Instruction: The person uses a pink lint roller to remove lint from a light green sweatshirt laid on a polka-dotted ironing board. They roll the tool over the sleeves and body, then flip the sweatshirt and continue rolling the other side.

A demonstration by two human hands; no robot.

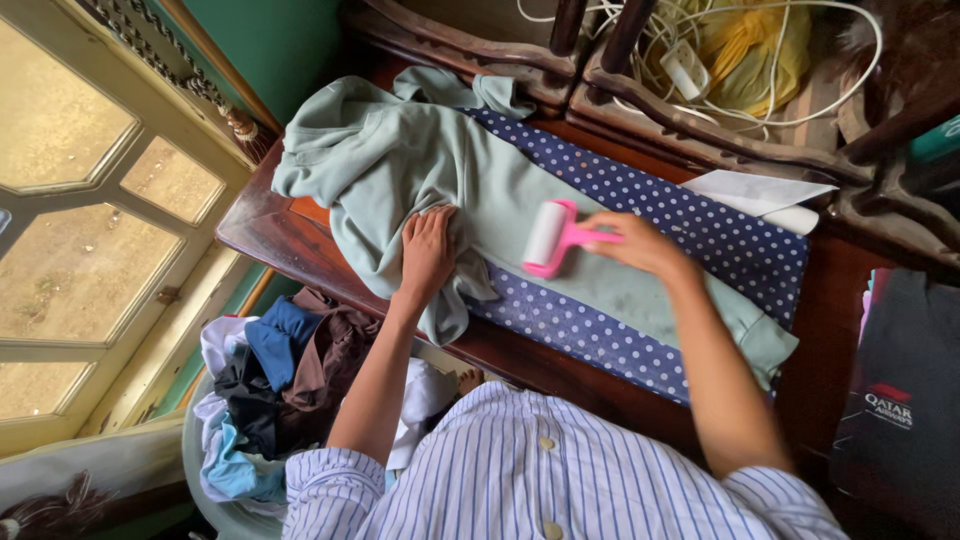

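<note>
My right hand was closed around the pink plastic handle of the one lint roller, its white drum resting on the pale green cotton garment, near the middle. My left hand lay open and flat, palm down on the same garment, pinning a fold just beside the roller. I judged I was mid-way through rolling the cloth clean; the next pass, I thought, would call for keeping the fabric taut under the flat hand. The single garment lay across one navy cloth with white dots, spread on the dark wooden counter. Below the counter's edge stood one basin heaped with mixed clothes. Beyond lay white cables.
</note>
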